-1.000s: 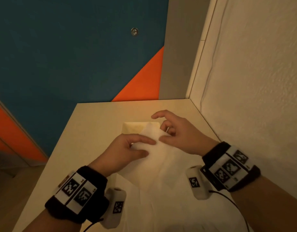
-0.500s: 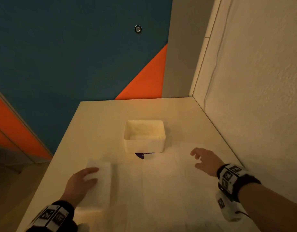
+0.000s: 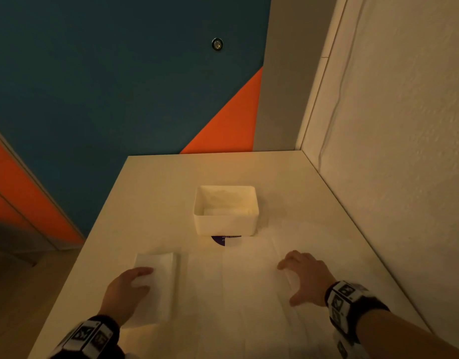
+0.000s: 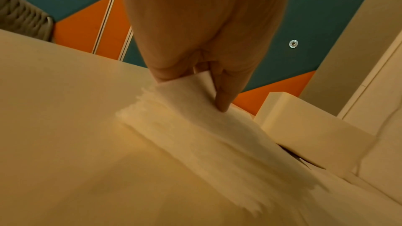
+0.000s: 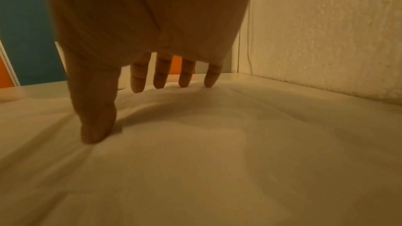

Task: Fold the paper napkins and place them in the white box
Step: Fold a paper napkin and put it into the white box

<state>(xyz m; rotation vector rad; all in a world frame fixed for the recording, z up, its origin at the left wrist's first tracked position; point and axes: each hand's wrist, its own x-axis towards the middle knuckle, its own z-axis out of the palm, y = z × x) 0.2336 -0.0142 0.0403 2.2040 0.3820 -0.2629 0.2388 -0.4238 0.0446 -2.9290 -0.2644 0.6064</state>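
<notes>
The white box (image 3: 225, 226) stands mid-table with a folded napkin lying inside. At the near left lies a stack of folded paper napkins (image 3: 159, 294). My left hand (image 3: 145, 274) rests on the stack. In the left wrist view my left hand (image 4: 195, 88) pinches the raised corner of the top napkin (image 4: 185, 92) between thumb and forefinger, with the white box (image 4: 309, 137) to the right. An unfolded napkin (image 3: 249, 294) lies flat at the near right. My right hand (image 3: 287, 281) is spread over it, and in the right wrist view its fingertips (image 5: 137, 88) touch the unfolded napkin (image 5: 217, 143).
A dark purple round mark (image 3: 223, 240) shows on the table just in front of the box. The pale table (image 3: 158, 190) runs into a corner, with a rough wall (image 3: 391, 151) close along its right edge. Its left edge drops to the floor.
A second ago both hands were over the box with a folded napkin. They have since drawn back: the left to the stack, the right onto the flat napkin.
</notes>
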